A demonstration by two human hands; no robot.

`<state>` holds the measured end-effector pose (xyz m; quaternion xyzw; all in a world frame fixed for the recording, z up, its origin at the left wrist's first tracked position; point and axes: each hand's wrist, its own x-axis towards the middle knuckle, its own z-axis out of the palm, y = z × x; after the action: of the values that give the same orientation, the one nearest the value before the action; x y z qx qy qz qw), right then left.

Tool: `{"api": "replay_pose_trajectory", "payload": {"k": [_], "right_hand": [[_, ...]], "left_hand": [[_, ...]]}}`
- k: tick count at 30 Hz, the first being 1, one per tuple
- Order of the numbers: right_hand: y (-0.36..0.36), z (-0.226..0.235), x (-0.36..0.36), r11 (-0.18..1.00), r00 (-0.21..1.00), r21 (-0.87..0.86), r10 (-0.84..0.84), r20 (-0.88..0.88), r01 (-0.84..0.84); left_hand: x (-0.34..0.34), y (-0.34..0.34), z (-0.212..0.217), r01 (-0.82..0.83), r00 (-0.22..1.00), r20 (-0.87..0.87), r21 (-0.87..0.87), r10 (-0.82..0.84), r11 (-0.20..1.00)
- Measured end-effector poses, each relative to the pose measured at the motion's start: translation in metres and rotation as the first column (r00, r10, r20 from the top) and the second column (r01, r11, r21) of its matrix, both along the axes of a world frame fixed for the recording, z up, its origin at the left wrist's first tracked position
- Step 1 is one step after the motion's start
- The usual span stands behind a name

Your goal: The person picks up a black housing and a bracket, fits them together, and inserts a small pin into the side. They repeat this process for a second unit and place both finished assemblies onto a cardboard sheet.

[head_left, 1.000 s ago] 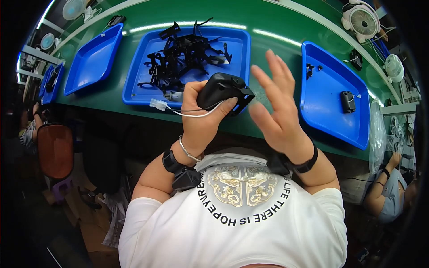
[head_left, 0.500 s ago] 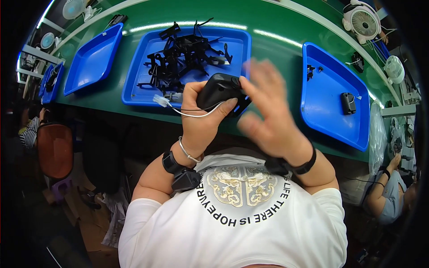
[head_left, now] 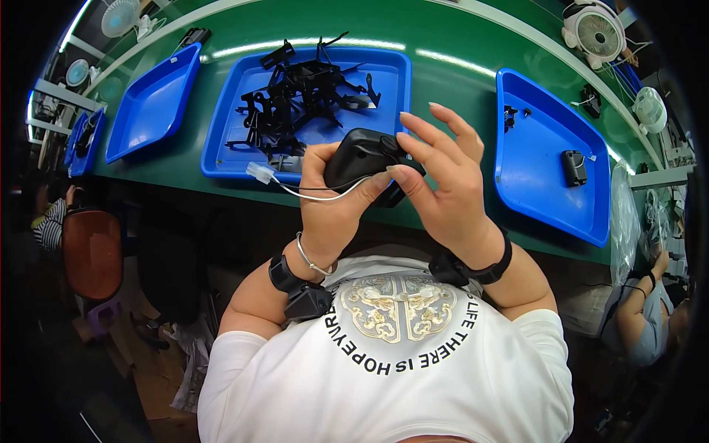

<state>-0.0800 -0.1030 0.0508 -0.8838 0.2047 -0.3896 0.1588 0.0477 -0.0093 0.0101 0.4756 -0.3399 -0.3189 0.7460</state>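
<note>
left hand (head_left: pixel 332 203) gripping black housing (head_left: pixel 363 159), right hand (head_left: pixel 443 184) touching it

left hand (head_left: pixel 336 203): raised at chest height, palm toward the body, fingers curled shut in a grip, thumb extended toward 3 o'clock. wrist bent slightly back, thin bracelet and dark strap band on it. forearm enters from 7 o'clock.
right hand (head_left: pixel 443 181): just beside the left, at its 3 o'clock, back of hand to camera. fingers (head_left: pixel 450 122) spread and loosely arched toward 11 o'clock, thumb and forefinger tips drawn together. dark band at wrist, forearm enters from 5 o'clock.
</note>
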Motion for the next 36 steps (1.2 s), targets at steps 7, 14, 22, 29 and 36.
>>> {"api": "replay_pose_trajectory", "payload": {"k": [7, 14, 22, 29, 36], "right_hand": [[0.004, -0.008, 0.005, 0.99, 0.989, -0.137, -0.009, 0.149, 0.029], [0.013, -0.011, 0.001, 0.963, 0.989, -0.262, -0.027, 0.147, 0.065], [0.002, 0.012, -0.016, 0.998, 0.949, -0.024, -0.049, 0.312, 0.059], [0.014, -0.017, -0.01, 0.97, 0.984, -0.184, -0.136, 0.118, 0.156], [0.01, -0.019, -0.011, 0.963, 0.983, -0.239, -0.083, 0.164, 0.122]], "left_hand": [[-0.004, 0.0, -0.002, -0.011, 0.993, 0.115, 0.036, 0.007, 0.999], [-0.007, -0.003, -0.005, -0.01, 0.992, 0.127, 0.042, 0.005, 0.999], [-0.002, 0.0, 0.006, 0.031, 0.999, -0.014, 0.05, -0.03, 0.998], [-0.015, -0.004, 0.0, 0.015, 0.989, 0.147, 0.039, -0.021, 0.999], [-0.011, -0.001, -0.001, 0.048, 0.991, 0.12, 0.052, -0.054, 0.997]]}}
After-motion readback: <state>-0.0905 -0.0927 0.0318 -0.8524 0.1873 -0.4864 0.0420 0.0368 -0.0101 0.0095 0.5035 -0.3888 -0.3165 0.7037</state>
